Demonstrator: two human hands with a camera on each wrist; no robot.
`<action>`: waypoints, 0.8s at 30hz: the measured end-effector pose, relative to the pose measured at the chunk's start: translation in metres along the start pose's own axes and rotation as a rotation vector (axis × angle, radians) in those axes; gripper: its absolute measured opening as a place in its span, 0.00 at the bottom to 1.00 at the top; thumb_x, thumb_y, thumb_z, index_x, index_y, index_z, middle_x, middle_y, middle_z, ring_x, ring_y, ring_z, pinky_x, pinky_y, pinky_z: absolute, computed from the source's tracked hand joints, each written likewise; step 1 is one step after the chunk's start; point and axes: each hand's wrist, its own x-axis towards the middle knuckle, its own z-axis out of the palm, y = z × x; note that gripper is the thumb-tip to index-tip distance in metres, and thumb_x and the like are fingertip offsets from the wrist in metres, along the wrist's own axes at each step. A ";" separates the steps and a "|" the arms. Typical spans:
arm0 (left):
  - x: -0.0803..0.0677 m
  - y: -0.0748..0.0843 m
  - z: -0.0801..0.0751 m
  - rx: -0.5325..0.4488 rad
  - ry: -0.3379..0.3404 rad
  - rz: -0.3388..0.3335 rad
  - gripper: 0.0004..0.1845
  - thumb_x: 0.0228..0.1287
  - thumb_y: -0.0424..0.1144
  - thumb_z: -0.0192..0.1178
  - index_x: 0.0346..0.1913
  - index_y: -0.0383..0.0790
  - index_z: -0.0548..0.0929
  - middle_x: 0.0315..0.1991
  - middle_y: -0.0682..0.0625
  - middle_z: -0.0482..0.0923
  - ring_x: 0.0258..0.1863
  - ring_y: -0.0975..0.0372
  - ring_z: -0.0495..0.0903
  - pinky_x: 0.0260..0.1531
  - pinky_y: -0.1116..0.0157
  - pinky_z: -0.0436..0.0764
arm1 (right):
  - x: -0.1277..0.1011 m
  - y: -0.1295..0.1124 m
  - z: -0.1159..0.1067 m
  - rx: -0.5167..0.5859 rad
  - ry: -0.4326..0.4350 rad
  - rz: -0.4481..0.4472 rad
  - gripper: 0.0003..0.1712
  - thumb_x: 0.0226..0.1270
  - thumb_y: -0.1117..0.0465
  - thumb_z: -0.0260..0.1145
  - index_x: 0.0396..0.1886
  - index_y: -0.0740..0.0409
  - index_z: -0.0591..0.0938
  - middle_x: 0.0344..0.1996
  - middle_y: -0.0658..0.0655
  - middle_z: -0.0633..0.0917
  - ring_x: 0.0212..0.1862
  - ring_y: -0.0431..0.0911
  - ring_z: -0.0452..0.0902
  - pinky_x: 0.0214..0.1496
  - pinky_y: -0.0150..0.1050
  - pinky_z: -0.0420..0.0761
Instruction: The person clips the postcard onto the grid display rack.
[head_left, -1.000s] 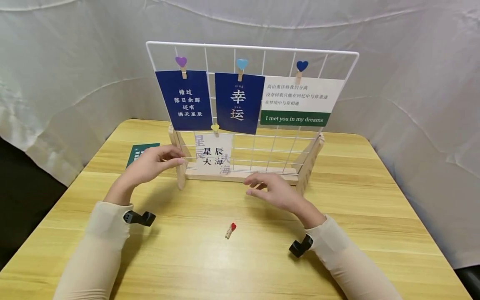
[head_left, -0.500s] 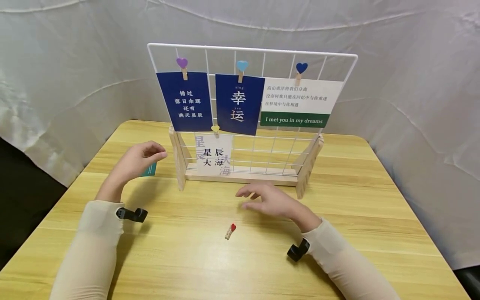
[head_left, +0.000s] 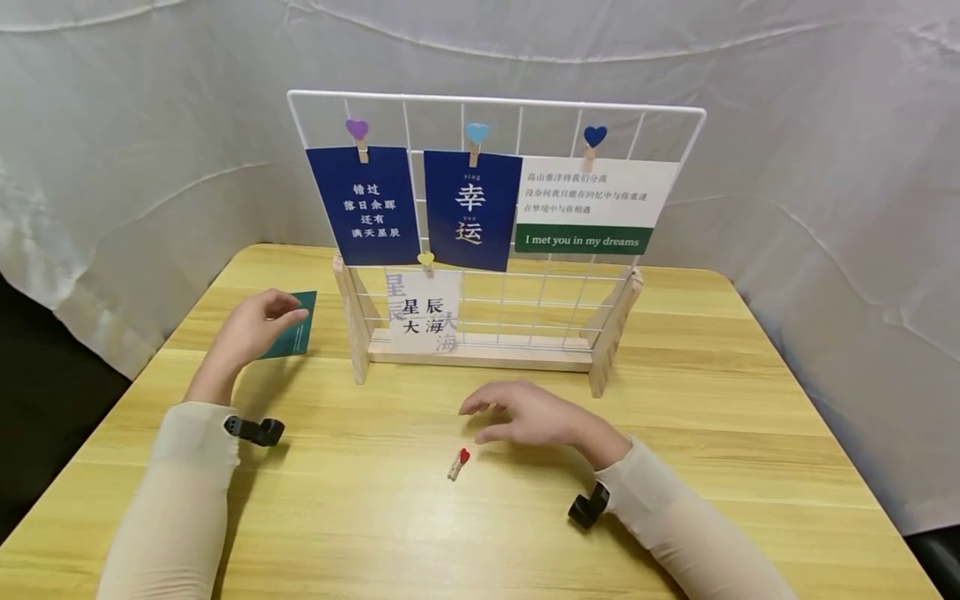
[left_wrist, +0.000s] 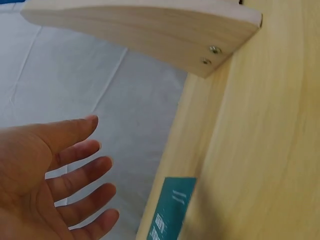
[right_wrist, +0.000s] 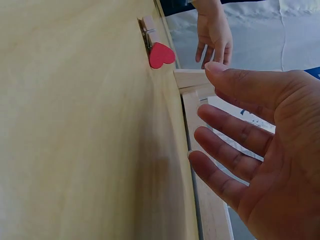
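Note:
My left hand [head_left: 257, 327] hovers over a green card [head_left: 294, 335] lying at the left of the table, its fingers spread and holding nothing; in the left wrist view the card [left_wrist: 172, 207] lies apart from the fingertips. Above the middle of the table my right hand [head_left: 528, 414] holds nothing, its fingers loosely bent. Just below and left of it lies a small wooden clothespin with a red heart [head_left: 459, 463]. The right wrist view shows the red heart [right_wrist: 161, 55] apart from my thumb.
A white wire grid [head_left: 495, 102] stands on a wooden base [head_left: 480, 357] at the back. Heart clothespins hold several cards on it, including a blue card [head_left: 471, 212], a white-and-green card [head_left: 588, 204] and a white card [head_left: 425, 312] lower left. A grey curtain [head_left: 480, 42] hangs behind.
My left hand has moved left and away from the rack, over the green card. My right hand has come nearer to the red-heart clothespin, moving left and toward me.

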 end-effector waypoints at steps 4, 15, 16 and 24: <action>-0.001 -0.008 -0.001 0.001 0.006 -0.030 0.32 0.74 0.56 0.50 0.62 0.28 0.70 0.57 0.30 0.71 0.57 0.39 0.69 0.56 0.40 0.68 | 0.000 0.000 0.003 -0.028 -0.020 -0.021 0.23 0.65 0.53 0.70 0.58 0.50 0.80 0.53 0.45 0.82 0.54 0.41 0.77 0.58 0.38 0.75; 0.002 -0.030 0.002 -0.025 -0.025 -0.132 0.39 0.72 0.57 0.52 0.69 0.26 0.61 0.65 0.24 0.61 0.63 0.33 0.61 0.59 0.36 0.64 | 0.002 -0.001 0.010 -0.029 -0.074 -0.012 0.24 0.63 0.54 0.72 0.58 0.48 0.81 0.54 0.41 0.80 0.54 0.36 0.74 0.59 0.35 0.73; 0.002 -0.032 0.002 -0.028 -0.024 -0.150 0.39 0.72 0.57 0.52 0.70 0.26 0.60 0.65 0.23 0.59 0.63 0.32 0.60 0.59 0.36 0.63 | 0.002 -0.002 0.011 -0.026 -0.077 -0.011 0.24 0.62 0.54 0.72 0.58 0.48 0.81 0.54 0.41 0.80 0.54 0.36 0.74 0.59 0.35 0.73; 0.002 -0.044 0.004 0.013 0.000 -0.283 0.46 0.71 0.58 0.54 0.73 0.24 0.51 0.68 0.21 0.53 0.66 0.30 0.54 0.61 0.35 0.58 | 0.003 -0.003 0.014 -0.035 -0.097 -0.060 0.22 0.60 0.55 0.74 0.54 0.45 0.83 0.49 0.39 0.81 0.51 0.36 0.75 0.58 0.35 0.72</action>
